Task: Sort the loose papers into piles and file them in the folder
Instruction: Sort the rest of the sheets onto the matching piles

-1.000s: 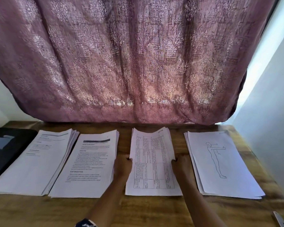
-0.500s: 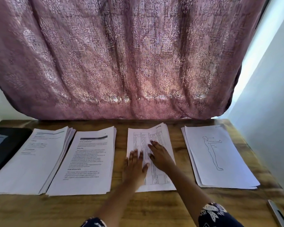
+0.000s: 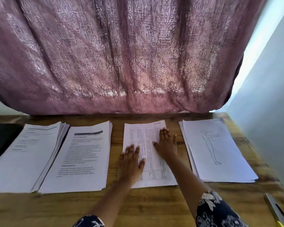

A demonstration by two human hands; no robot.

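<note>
Fingers first: left fingers [image 3: 131, 150] straight, lightly spread, lying flat on paper, thumb out to the right. Right fingers [image 3: 164, 134] straight too, mostly close together, thumb splayed left, little finger apart over the sheet's right edge. Nothing pinched, nothing curled; both palms down.

Left hand [image 3: 131, 161] sits on the lower-left part of the grid pile [image 3: 143, 133], its outer side over bare wood. Right hand [image 3: 166, 143] is higher up, on the pile's right side, approx mid-height. That pile, topped by a printed table form, lies centre frame, third from the left.

Outward now. Forearms run down to the bottom edge, w/ a dark floral sleeve [image 3: 215, 212] on the right arm at lower right. Just left of the grid pile is the text pile [image 3: 82, 154] w/ a dark header bar. Left again, edge to edge w/ it, is a thicker fanned pile [image 3: 26, 154] w/ sparse print. Right of centre, a strip of wood between, is the figure pile [image 3: 223, 154], w/ a line drawing of a standing body, arm stretched out. Four piles in a row across the wooden table [image 3: 146, 207].

Black folder [image 3: 2, 140] lies flat at far left, mid-height, cut by the frame edge, beside the fanned pile; can't tell if they touch. Bottom-right corner has a grey flat object [image 3: 275, 208] w/ a yellow bit, too blurred to name. The upper frame is all mauve patterned curtain [image 3: 121, 54], its hem down at the table's back edge, w/ a pale wall [image 3: 269, 95] at right.
</note>
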